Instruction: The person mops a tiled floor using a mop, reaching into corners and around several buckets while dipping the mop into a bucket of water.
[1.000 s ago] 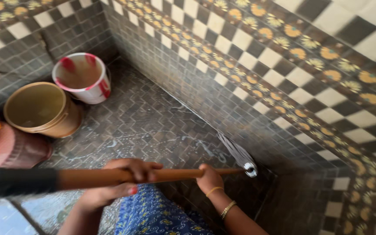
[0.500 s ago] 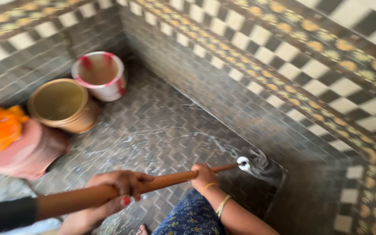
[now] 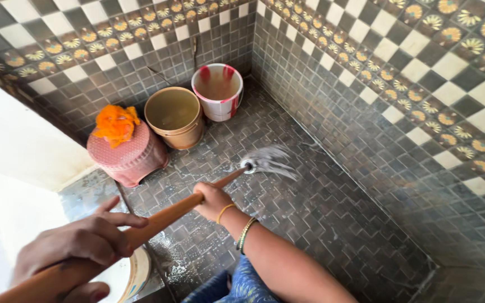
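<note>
Right hand: right hand [image 3: 211,197] is closed around the long brown wooden broom handle [image 3: 175,209] about midway along it, palm down, with gold bangles [image 3: 242,233] at the wrist.
Left hand: left hand [image 3: 79,241] sits near the bottom left of the head view, wrapped over the upper end of the same handle, thumb and forefinger loosely raised, other fingers curled on the wood.
Broom head: pale grey bristle brush [image 3: 270,160] fans out on the floor from a shiny metal collar [image 3: 248,165] at the handle's tip; bristles are blurred.
Floor: dark grey patterned tile floor [image 3: 332,213] looks wet, with pale soapy streaks near the brush.
Buckets: tan round plastic bucket [image 3: 174,115] and white bucket with red splashes [image 3: 218,90] stand side by side, touching, in the far corner.
Stool: pink round plastic stool [image 3: 127,160] stands just left of the tan bucket, with an orange cloth [image 3: 116,123] bunched on top.
Walls: checkered tile walls [image 3: 399,84] carry bands of orange flower tiles.
Clothing: blue patterned fabric [image 3: 242,283] shows at the bottom edge under the right forearm.
</note>
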